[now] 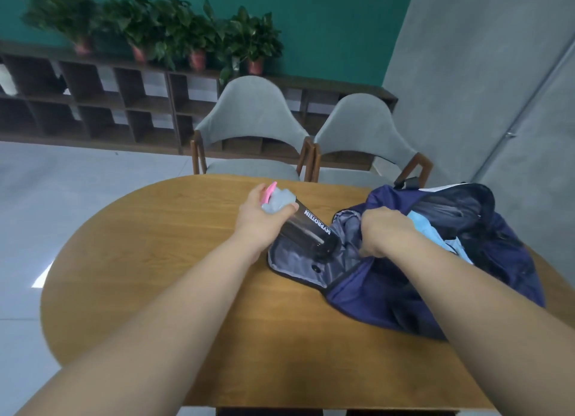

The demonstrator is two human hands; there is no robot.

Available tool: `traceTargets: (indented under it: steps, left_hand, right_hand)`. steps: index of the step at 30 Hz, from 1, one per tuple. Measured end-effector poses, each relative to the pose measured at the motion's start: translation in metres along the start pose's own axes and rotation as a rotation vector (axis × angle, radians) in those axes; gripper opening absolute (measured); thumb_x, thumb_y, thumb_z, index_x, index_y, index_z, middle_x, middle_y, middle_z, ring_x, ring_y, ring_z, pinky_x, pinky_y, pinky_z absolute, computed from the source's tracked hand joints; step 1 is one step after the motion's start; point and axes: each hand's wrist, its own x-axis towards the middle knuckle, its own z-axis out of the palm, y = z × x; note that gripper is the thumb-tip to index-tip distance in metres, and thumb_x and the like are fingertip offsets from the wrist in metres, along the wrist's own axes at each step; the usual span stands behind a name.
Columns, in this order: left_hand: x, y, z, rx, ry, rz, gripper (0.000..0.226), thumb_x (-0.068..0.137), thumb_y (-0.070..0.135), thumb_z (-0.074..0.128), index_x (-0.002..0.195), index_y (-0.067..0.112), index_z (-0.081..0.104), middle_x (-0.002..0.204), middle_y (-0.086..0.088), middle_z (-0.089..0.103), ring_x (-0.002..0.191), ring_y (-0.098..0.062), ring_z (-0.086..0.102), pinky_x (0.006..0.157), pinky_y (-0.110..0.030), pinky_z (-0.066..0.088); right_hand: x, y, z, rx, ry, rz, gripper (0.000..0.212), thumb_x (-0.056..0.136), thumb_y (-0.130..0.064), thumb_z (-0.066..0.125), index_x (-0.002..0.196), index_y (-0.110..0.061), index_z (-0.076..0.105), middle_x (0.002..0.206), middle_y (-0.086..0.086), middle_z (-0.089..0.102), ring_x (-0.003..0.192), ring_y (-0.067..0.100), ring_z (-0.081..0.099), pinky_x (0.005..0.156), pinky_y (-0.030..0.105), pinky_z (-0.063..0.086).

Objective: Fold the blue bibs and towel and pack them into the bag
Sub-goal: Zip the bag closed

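A navy bag (pixel 389 288) lies on the right side of the wooden table (pixel 186 306), its grey-lined end pocket (pixel 298 260) open toward the left. Light blue cloth (pixel 432 232) shows inside the bag's main opening. My left hand (pixel 261 219) grips the lid end of a dark shaker bottle (pixel 311 232) with a grey lid and pink flip tab. The bottle is tilted, its base inside the end pocket. My right hand (pixel 385 232) grips the bag's fabric at the pocket's upper edge.
Two grey chairs (pixel 249 123) stand at the table's far side. Behind them, a low dark shelf unit (pixel 93 104) carries several potted plants (pixel 155 27). A grey wall (pixel 482 73) rises to the right.
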Motion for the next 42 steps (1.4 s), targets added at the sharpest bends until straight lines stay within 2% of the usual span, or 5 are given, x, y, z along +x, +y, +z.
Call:
traceTargets:
  steps: [4,17,30,34,42]
  left_hand:
    - [-0.005,0.000,-0.008,-0.032,-0.065,-0.049,0.097,0.058,0.061,0.092,0.144,0.055,0.047,0.136,0.009,0.056,0.112,-0.022,0.068,0.088,-0.045,0.064]
    - [-0.033,0.014,0.012,-0.215,-0.266,-0.177,0.059,0.082,0.034,0.088,0.131,0.031,0.055,0.120,0.001,0.063,0.103,-0.020,0.070,0.082,-0.042,0.066]
    - [-0.038,0.006,0.049,-0.111,-0.327,-0.264,0.068,0.087,0.050,0.080,0.135,0.018,0.042,0.122,-0.010,0.062,0.101,-0.026,0.072,0.079,-0.044,0.067]
    - [-0.044,-0.004,0.070,0.147,-0.411,-0.156,0.081,0.088,0.071,0.067,0.141,0.021,0.033,0.130,-0.004,0.061,0.113,-0.024,0.064,0.096,-0.037,0.053]
    - [-0.045,-0.014,0.103,0.005,-0.443,-0.141,0.074,0.090,0.075,0.053,0.142,0.027,0.032,0.128,-0.007,0.064,0.113,-0.024,0.066,0.104,-0.046,0.053]
  right_hand:
    - [0.006,0.003,0.002,0.042,0.056,-0.061,0.023,0.080,-0.013,0.071,0.102,-0.013,0.066,0.105,0.010,0.064,0.094,0.033,0.067,0.071,0.032,0.050]
    - [0.011,0.030,-0.016,0.612,0.323,-0.137,0.014,0.081,-0.017,0.079,0.091,-0.023,0.071,0.079,-0.008,0.067,0.079,0.014,0.065,0.071,0.025,0.043]
    - [0.012,0.021,-0.019,0.704,0.410,-0.248,0.018,0.083,-0.009,0.073,0.092,-0.024,0.070,0.078,-0.006,0.069,0.071,0.010,0.065,0.073,0.025,0.051]
    - [0.012,0.011,-0.020,0.729,0.413,-0.277,0.018,0.082,-0.009,0.073,0.093,-0.024,0.071,0.079,-0.007,0.069,0.072,0.009,0.065,0.072,0.022,0.052]
    - [0.016,0.010,-0.016,0.789,0.469,-0.273,0.019,0.079,-0.007,0.075,0.090,-0.024,0.073,0.078,-0.007,0.070,0.073,0.011,0.067,0.073,0.023,0.052]
